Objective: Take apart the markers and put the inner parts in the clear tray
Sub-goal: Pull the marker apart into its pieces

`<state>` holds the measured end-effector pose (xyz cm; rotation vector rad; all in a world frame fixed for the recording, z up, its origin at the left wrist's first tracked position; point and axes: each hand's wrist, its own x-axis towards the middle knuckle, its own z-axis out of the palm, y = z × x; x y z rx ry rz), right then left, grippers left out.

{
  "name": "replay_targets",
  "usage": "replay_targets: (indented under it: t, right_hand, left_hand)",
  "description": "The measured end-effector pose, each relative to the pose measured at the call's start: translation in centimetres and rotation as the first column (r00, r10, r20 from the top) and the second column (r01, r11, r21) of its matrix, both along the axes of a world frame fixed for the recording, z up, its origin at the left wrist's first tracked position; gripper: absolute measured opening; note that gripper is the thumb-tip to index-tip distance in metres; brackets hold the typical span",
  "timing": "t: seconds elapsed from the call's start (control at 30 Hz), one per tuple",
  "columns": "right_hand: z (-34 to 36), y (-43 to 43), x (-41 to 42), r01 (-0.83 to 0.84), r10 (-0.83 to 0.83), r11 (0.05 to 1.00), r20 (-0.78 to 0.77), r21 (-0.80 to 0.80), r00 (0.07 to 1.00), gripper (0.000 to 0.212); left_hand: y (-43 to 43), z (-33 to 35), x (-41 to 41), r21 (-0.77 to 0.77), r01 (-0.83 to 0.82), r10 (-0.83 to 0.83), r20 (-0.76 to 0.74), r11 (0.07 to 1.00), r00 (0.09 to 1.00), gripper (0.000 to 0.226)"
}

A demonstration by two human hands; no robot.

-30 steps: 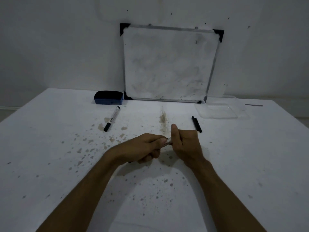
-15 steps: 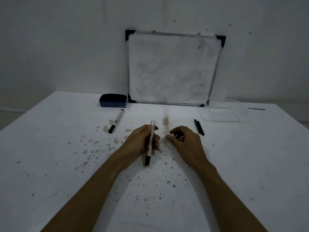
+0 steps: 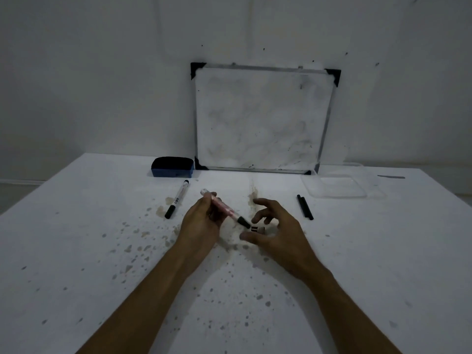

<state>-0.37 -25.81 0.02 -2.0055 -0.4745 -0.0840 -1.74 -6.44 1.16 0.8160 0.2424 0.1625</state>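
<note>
My left hand (image 3: 201,221) grips a clear-bodied marker (image 3: 224,208) around its middle, black tip slanting down to the right. My right hand (image 3: 278,228) hovers just right of that tip with fingers spread and nothing in them. A small dark piece (image 3: 256,229) lies on the table under those fingers. A whole capped marker (image 3: 178,202) lies to the left. Two black inner rods (image 3: 304,206) lie side by side to the right. The clear tray (image 3: 337,186) sits at the back right.
A whiteboard (image 3: 263,118) leans against the wall at the back of the stained white table (image 3: 76,251). A blue eraser (image 3: 172,167) sits left of the whiteboard's foot. A thin dark object (image 3: 390,177) lies at the far right edge.
My hands have come apart; the right let go of the marker's end. The left hand has swung the marker from upright to a slant. A small piece now lies under the right fingers.
</note>
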Motion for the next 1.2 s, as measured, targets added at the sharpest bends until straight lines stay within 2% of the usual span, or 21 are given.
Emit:
replay_targets:
  t: [0.07,0.17,0.23,0.33,0.47,0.53,0.6,0.63,0.67,0.8,0.97,1.2]
  right_hand:
    - [0.4,0.5,-0.2,-0.012,0.020,0.988,-0.051,0.154,0.999,0.071]
    - [0.9,1.0,-0.4,0.043,0.010,0.909,-0.125,0.415,0.992,0.043]
    - [0.9,0.9,-0.2,0.116,-0.017,0.854,-0.197,0.507,0.980,0.030]
    - [0.9,0.6,0.2,0.156,-0.033,0.855,-0.247,0.495,0.968,0.023]
    - [2.0,0.6,0.1,0.175,-0.127,0.825,-0.125,0.537,0.984,0.031]
    - [2.3,0.9,-0.6,0.109,-0.148,0.857,0.037,0.503,0.988,0.027]
    - [1.9,1.6,-1.4,0.033,-0.074,0.967,0.155,0.252,0.985,0.017]
    - [1.5,2.0,-1.6,0.009,-0.028,0.992,0.157,0.123,0.987,0.015]
    - [1.2,2.4,-1.5,0.020,-0.030,0.997,0.136,0.076,0.990,0.017]
    - [1.3,2.4,-1.0,0.096,-0.117,0.970,0.085,0.225,0.989,0.026]
    - [1.2,1.5,-0.5,0.122,-0.132,0.938,0.009,0.324,0.991,0.016]
    - [1.1,0.3,0.8,0.216,-0.089,0.835,-0.263,0.506,0.961,0.029]
  left_hand:
    - [-0.5,0.0,-0.5,0.053,0.052,-0.054,0.044,0.997,0.998,0.027]
    - [-1.6,-0.2,-1.3,0.120,0.128,-0.138,0.082,0.984,0.987,0.026]
    - [-2.2,-0.3,-1.6,0.167,0.172,-0.184,0.060,0.971,0.981,0.024]
    - [-2.8,0.0,-1.9,0.167,0.277,-0.276,-0.033,0.946,0.961,0.030]
    - [-3.4,0.4,-2.1,-0.233,0.324,-0.354,-0.097,0.917,0.930,0.052]
    - [-3.4,0.4,-2.3,-0.285,0.343,-0.385,-0.103,0.895,0.917,0.053]
    - [-3.3,0.3,-2.4,-0.258,0.380,-0.418,-0.109,0.888,0.902,0.053]
    - [-3.2,0.2,-2.3,-0.244,0.385,-0.420,-0.112,0.890,0.900,0.051]
    - [-3.0,0.3,-2.3,-0.237,0.383,-0.416,-0.109,0.893,0.903,0.049]
    - [-2.6,0.3,-1.9,-0.194,0.398,-0.422,-0.101,0.897,0.901,0.044]
    - [-2.2,0.8,-2.1,-0.112,0.438,-0.448,-0.095,0.892,0.889,0.039]
    - [-1.0,0.7,-1.8,0.095,0.484,-0.476,-0.095,0.870,0.875,0.034]
